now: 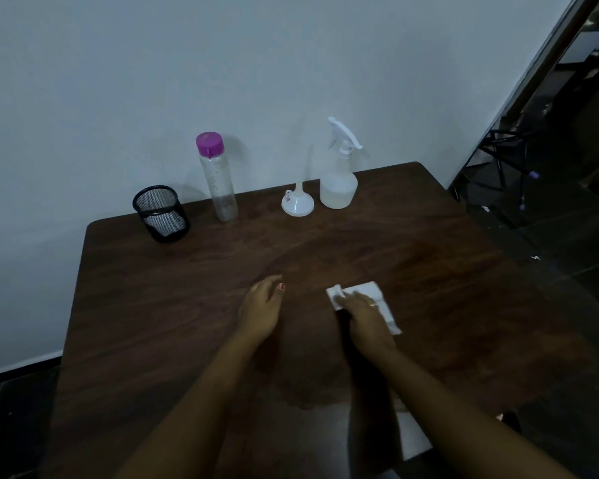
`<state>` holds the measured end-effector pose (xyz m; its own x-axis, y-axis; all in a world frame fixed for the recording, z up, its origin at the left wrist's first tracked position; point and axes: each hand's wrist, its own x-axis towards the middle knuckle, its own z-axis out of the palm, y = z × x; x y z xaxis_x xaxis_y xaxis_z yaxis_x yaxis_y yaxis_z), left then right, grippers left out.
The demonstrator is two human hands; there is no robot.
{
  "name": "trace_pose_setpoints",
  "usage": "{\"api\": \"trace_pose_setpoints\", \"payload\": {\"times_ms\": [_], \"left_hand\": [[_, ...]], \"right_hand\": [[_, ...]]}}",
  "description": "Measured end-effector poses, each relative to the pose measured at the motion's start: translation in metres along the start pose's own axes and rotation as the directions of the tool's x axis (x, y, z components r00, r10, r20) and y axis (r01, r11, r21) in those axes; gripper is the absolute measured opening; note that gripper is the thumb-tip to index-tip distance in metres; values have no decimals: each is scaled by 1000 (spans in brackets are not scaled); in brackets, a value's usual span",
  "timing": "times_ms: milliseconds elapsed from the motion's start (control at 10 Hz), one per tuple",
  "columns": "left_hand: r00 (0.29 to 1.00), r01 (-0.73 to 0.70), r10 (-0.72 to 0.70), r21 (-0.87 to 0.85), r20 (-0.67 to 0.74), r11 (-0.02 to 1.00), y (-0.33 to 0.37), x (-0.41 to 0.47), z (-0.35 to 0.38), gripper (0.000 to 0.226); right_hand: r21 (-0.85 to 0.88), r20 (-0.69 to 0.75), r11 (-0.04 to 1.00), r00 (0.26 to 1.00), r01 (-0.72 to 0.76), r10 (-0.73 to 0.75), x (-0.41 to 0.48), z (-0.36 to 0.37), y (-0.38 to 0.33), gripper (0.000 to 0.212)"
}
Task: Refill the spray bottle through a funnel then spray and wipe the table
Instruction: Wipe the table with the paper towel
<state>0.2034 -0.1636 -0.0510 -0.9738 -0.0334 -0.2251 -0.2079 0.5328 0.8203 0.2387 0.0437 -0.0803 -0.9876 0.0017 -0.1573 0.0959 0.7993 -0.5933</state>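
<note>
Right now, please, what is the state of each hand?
Left hand: open, holding nothing.
Right hand: on the white folded cloth; blurred, so a grip cannot be told.

The right hand covers the middle of the white cloth; its fingers are too blurred to tell grip from press. Both forearms run off the bottom edge. The label on the funnel is too small to read.

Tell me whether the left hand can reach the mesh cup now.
Probably yes. The left hand holds nothing, and only bare table lies between it and the mesh cup at the far left; the purple-capped bottle stands off to the cup's right.
</note>
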Motion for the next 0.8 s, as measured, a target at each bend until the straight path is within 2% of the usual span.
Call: {"api": "trace_pose_setpoints", "payload": {"times_ms": [100, 200, 300, 400, 500, 600, 700, 800], "left_hand": [[993, 122, -119, -228, 27, 966, 4, -3, -13, 31], [988, 156, -150, -317, 44, 935, 16, -5, -33, 33], [973, 229, -204, -435, 105, 871, 34, -5, -57, 38], [955, 293, -172, -659, 243, 692, 49, -6, -79, 48], [981, 183, -88, -669, 175, 720, 54, -7, -95, 32], [986, 150, -154, -688, 56, 710, 54, -3, -105, 28], [985, 127, -171, -701, 7, 702, 51, -3, -113, 23], [984, 114, -176, -690, -20, 715, 46, -3, -118, 15]], "right_hand": [[332, 40, 943, 999, 6, -20, 10, 1, -50, 33], [712, 177, 690, 984, -134, 8, 20, -15, -95, 28], [871, 72, 476, 990, -122, 123, 28, -19, -134, 29], [860, 34, 481, 960, -169, 278, 31, -28, -169, 33], [771, 32, 633, 996, -74, 78, 37, -34, -175, 36], [736, 184, 662, 983, -142, 6, 52, -45, -179, 53], [697, 363, 676, 931, -239, -45, 66, -52, -175, 51], [709, 315, 663, 949, -240, 7, 70, -51, -182, 31]]}}
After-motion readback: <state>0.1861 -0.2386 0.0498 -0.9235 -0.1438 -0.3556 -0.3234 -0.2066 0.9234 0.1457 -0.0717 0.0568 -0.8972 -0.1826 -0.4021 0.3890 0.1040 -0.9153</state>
